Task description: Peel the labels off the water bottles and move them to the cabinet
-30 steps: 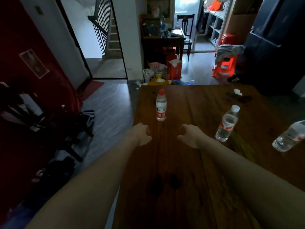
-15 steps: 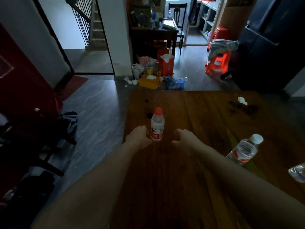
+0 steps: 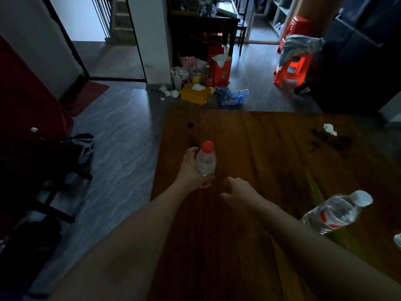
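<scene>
Head view: a red-capped bottle (image 3: 205,164) is gripped around its lower body by the left hand (image 3: 191,170) near the table's (image 3: 271,148) left edge. The right hand (image 3: 235,192) is held loosely curled beside it, holding nothing. The thin, light plastic is judged crushable and slippery; the body suits holding.

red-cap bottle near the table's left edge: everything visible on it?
The red-cap bottle is small, clear plastic, with a red screw cap still on. It stands roughly upright over the wooden table, near its left edge. The left hand grips its lower half from the left, hiding the label zone and base. The right hand is close by, not touching it.
</scene>
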`<state>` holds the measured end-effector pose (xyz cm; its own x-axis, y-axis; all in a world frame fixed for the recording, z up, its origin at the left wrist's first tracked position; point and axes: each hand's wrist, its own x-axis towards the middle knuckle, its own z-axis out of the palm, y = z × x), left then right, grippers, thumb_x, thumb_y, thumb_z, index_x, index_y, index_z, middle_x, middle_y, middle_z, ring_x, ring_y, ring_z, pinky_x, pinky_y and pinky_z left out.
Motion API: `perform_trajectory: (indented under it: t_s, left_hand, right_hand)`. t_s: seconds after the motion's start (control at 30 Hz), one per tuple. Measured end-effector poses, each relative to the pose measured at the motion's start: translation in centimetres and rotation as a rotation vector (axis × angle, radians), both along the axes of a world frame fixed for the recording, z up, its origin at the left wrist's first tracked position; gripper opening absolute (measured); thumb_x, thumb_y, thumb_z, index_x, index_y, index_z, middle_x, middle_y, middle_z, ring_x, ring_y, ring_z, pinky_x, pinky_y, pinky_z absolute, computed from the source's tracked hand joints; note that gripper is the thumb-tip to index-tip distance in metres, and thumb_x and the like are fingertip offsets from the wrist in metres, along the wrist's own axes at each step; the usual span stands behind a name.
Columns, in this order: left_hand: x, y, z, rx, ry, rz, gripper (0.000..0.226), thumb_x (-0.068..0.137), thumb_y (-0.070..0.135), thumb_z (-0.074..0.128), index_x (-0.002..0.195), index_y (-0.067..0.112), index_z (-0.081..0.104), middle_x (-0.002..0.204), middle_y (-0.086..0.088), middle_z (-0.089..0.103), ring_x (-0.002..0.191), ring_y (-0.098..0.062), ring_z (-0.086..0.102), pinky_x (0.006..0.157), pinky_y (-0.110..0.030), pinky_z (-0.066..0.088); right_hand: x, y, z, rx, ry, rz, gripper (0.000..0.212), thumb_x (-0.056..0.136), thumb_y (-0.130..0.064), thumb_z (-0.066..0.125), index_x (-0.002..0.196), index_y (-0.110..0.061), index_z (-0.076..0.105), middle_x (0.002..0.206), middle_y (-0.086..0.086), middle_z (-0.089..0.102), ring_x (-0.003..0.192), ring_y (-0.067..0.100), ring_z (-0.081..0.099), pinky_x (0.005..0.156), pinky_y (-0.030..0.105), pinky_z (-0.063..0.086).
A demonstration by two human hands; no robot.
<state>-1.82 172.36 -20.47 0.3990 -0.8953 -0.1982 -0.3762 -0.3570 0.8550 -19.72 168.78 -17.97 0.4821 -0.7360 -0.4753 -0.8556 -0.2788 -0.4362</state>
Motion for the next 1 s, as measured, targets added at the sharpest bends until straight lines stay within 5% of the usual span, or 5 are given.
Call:
perform_trajectory:
  t_s: [0.1,0.3,0.5,0.77,1.0]
  left_hand:
    - [-0.4,-0.5,1.0,-0.089,-0.029,-0.075,0.058,0.078,0.024,0.084,0.124,0.028,0.049,0.119,0.000,0.060,0.109,-0.020,0.063,0.099,-0.051,0.054]
    - [-0.7,2.0,3.4,-0.113,-0.177,-0.158,0.027,0.086,0.032,0.075,0.103,0.030,0.054,0.096,0.007,0.066,0.088,-0.010,0.068,0.087,-0.044,0.059]
    - [-0.9,5.7,9.8,-0.154,-0.256,-0.239,0.035,0.075,0.054,0.074,0.100,0.038,0.056,0.093,0.012,0.070,0.085,-0.004,0.070,0.079,-0.035,0.059]
    - [-5.3,12.1,17.5,-0.340,-0.366,-0.233,0.049,0.069,0.044,0.089,0.106,0.033,0.060,0.094,0.021,0.067,0.089,0.009,0.066,0.070,-0.005,0.046]
    - [-11.2,17.0,21.8,-0.380,-0.436,-0.130,0.060,0.066,0.051,0.088,0.114,0.025,0.063,0.098,0.014,0.072,0.088,0.003,0.069,0.075,-0.021,0.058]
  right_hand:
    - [-0.5,-0.3,-0.3,0.009,-0.016,0.000,0.050,0.095,-0.032,0.062,0.142,-0.024,0.046,0.142,0.004,0.047,0.102,0.009,0.051,0.061,0.016,0.041]
    - [-1.8,0.3,1.3,-0.007,-0.066,0.000,0.051,0.094,-0.032,0.064,0.142,-0.026,0.046,0.141,0.003,0.047,0.107,0.011,0.053,0.069,0.020,0.048]
    - [-3.5,3.1,4.4,-0.038,-0.220,0.102,0.038,0.094,-0.028,0.064,0.131,-0.028,0.054,0.127,-0.005,0.056,0.099,0.004,0.056,0.071,0.019,0.051]
    - [-6.8,8.8,10.0,-0.139,-0.626,0.228,0.016,0.093,-0.026,0.062,0.098,-0.039,0.056,0.103,-0.016,0.063,0.094,-0.003,0.063,0.071,0.019,0.057]
    - [-11.1,12.0,12.6,-0.182,-0.753,0.304,0.013,0.096,-0.026,0.060,0.090,-0.035,0.053,0.097,-0.015,0.062,0.091,0.001,0.062,0.072,0.012,0.053]
